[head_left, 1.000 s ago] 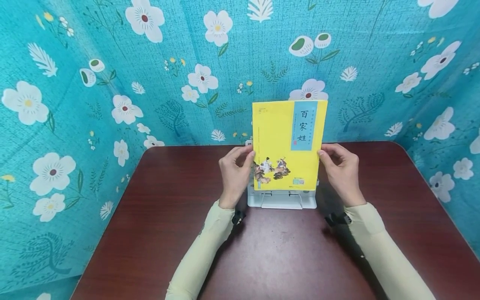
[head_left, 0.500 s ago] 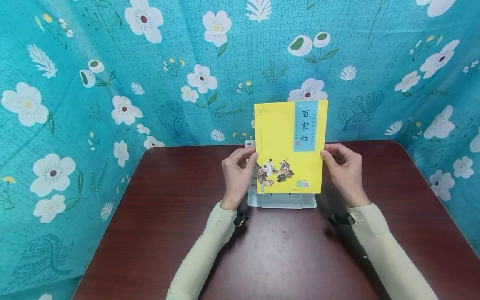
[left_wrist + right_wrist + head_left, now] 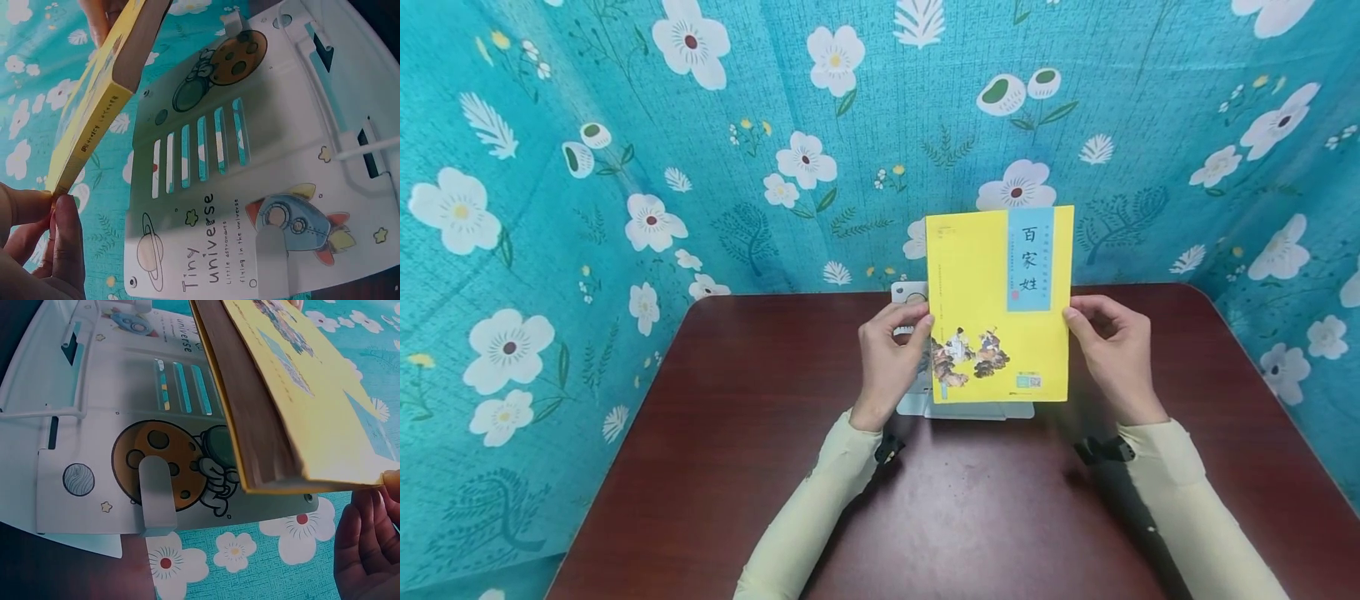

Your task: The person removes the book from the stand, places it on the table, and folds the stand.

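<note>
A yellow book (image 3: 973, 267) with a blue title panel is held upright in the head view, its cover facing me. My left hand (image 3: 891, 354) pinches its left edge between thumb and fingers. On the opposite edge, my right hand (image 3: 1112, 354) pinches it the same way. Behind the book is a white book stand (image 3: 281, 119), printed with a rocket, planets and "Tiny universe"; the book hides most of it in the head view. Both wrist views show a gap between the book's lower end and the stand's back panel.
The stand rests near the far edge of a dark red-brown table (image 3: 722, 442). A turquoise flowered curtain (image 3: 880, 108) hangs behind the table and along both sides. Wire holders (image 3: 40, 414) and white clips (image 3: 157, 494) project from the stand.
Both hands have brought the book right, slightly down and toward me. More of the stand's left side now shows. The stand has stayed in place.
</note>
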The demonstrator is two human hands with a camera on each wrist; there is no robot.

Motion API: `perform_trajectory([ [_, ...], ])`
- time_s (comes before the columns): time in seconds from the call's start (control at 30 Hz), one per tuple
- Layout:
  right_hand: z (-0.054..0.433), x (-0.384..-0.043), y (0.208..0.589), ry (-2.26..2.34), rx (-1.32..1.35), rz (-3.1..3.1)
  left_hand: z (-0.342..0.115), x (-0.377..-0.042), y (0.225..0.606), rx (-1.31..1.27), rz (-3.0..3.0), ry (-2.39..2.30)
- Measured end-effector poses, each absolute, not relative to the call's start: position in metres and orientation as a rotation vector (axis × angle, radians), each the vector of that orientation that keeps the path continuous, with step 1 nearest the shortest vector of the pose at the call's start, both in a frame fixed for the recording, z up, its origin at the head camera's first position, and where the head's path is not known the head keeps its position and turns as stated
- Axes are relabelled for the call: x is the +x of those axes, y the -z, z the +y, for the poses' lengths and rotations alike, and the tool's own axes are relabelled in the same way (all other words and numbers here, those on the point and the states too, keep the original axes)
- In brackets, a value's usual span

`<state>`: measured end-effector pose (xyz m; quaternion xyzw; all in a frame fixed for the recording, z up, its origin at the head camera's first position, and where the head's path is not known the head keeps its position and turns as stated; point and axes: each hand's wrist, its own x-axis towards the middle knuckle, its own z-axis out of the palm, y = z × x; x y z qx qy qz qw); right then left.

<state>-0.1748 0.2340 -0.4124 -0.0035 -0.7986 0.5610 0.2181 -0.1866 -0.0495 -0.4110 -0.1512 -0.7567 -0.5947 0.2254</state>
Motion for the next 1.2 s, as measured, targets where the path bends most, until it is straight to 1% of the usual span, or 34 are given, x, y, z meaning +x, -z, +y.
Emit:
perform_trajectory([
  [0.37, 0.243, -0.167, 0.413, -1.600, -0.029, -2.219, -0.043, -0.183, 0.412, -0.403, -2.084, 1.724],
  [1.03, 0.270, -0.157, 0.416, -1.611, -0.159, -2.210, -0.017, -0.183, 0.418, -0.433, -2.112, 1.808],
  [1.2, 0.275, -0.155, 0.416, -1.589, -0.167, -2.206, -0.010, -0.181, 0.417, -0.394, -2.133, 1.817],
])
